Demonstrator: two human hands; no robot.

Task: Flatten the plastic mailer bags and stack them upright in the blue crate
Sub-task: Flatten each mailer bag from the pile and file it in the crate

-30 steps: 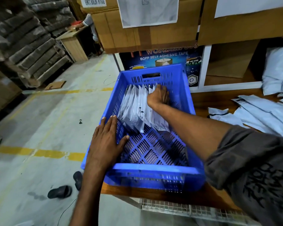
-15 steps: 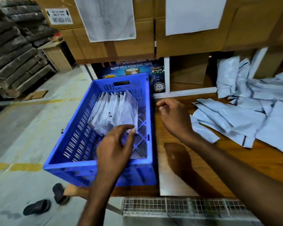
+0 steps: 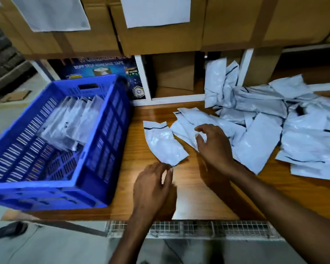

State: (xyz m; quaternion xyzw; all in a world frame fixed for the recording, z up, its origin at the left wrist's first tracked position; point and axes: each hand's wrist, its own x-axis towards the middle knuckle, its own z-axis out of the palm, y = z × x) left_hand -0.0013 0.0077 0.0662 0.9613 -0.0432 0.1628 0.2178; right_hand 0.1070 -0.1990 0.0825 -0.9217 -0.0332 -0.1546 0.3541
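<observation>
Tabletop point(image 3: 189, 197): varnished wood, glossy, backed by a white shelf frame point(image 3: 141, 77). Cardboard boxes point(image 3: 160, 39) are stacked above it, with paper sheets point(image 3: 156, 10) fixed to their fronts. A printed tape carton point(image 3: 101, 67) is stood behind the blue crate point(image 3: 95, 149), which is set at the table's left end. A row of mailer bags point(image 3: 72, 122) is stood on edge, tilted, in the crate's far half. One single bag point(image 3: 162, 143) is laid flat on the wood just right of the crate. A loose heap of bags point(image 3: 274, 115) is spread over the right side and into the shelf opening. The left hand point(image 3: 152, 185) is held at the single bag's near corner, fingers loosely curved and close together; contact cannot be told. The right hand point(image 3: 213, 145) is held over the heap's near edge, fingers spread and bent, nothing gripped. Wire mesh point(image 3: 198, 227) is fitted below the table edge. A sandal point(image 3: 10, 229) is seen on the concrete floor point(image 3: 46, 248).
</observation>
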